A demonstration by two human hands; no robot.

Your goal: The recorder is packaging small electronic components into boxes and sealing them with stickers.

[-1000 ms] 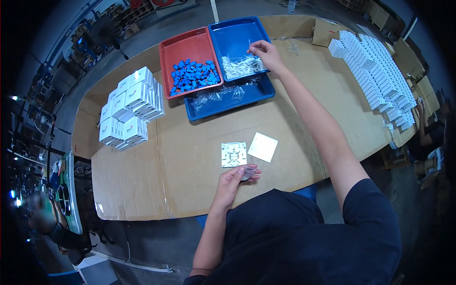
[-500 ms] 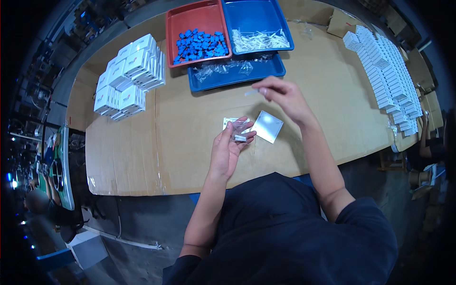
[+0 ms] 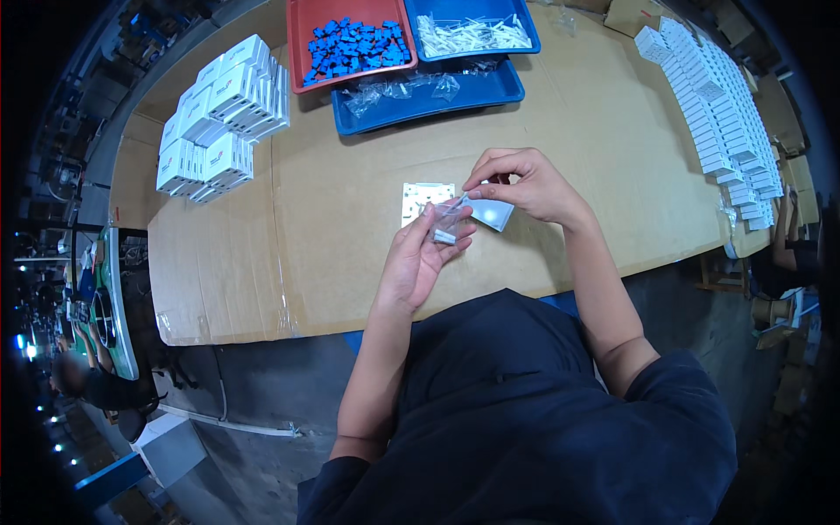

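Note:
My left hand (image 3: 415, 267) is closed around a small clear plastic bag (image 3: 444, 224), thumb on one side and fingers behind. Small white pieces (image 3: 444, 237) lie at the bag's bottom. With thumb and forefinger pinched, my right hand (image 3: 525, 185) holds a small pale strip (image 3: 464, 198) at the bag's upper edge; its exact kind is too small to tell. Behind the bag, a white plate with holes (image 3: 422, 193) lies flat on the table. A glossy white square cover (image 3: 493, 214) rests beside it, partly hidden under my right hand.
A red tray (image 3: 297, 52) of blue parts and a blue tray (image 3: 534, 26) of thin white pieces sit over another blue tray (image 3: 437, 118) holding clear bags. White boxes (image 3: 210, 114) are stacked at left; rows of white boxes (image 3: 700, 105) stand at right. Cardboard covers the table (image 3: 227, 254).
My right hand has come down and left with the pale strip, from above the cover to the bag's upper edge. My left hand still holds the bag. The whole view has shifted slightly.

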